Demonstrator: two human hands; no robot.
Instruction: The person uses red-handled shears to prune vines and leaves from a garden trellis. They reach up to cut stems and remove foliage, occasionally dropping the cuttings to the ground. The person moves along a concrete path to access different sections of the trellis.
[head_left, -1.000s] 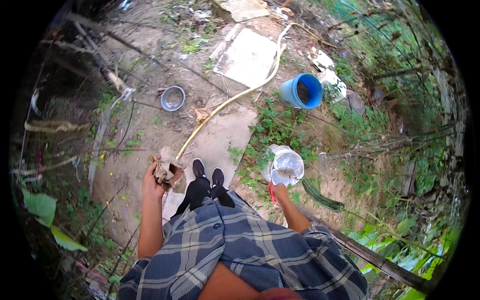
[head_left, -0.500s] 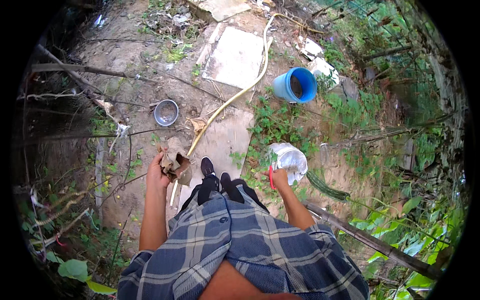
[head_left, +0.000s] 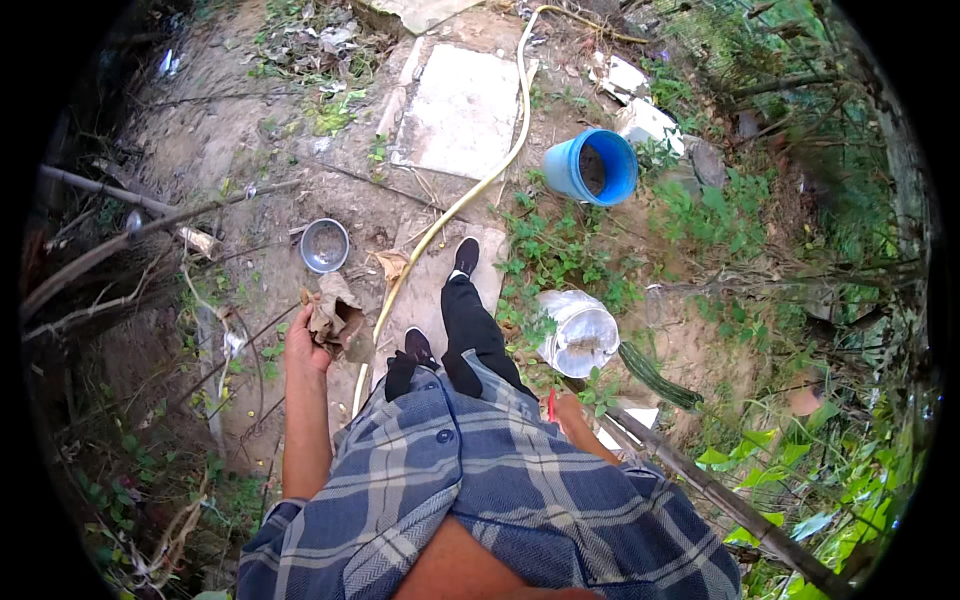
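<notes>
Since half a second ago we have stepped forward: one foot now reaches ahead onto the concrete slab (head_left: 440, 290), and the blue bucket (head_left: 592, 168) and metal bowl (head_left: 325, 245) sit lower and nearer in view. Closest to us, our left hand (head_left: 305, 345) is raised at our side, fingers closed around a crumpled wad of brown paper (head_left: 335, 315). Our right hand (head_left: 570, 410) is mostly hidden behind our plaid shirt (head_left: 500, 480); we cannot tell how its fingers lie, though a clear plastic container (head_left: 580, 335) hangs just above it, with something red at the wrist. Beside the container lies a long green gourd (head_left: 655, 375). A yellow hose (head_left: 470, 195) runs from our feet up past the bowl toward a pale square slab (head_left: 460, 110).
</notes>
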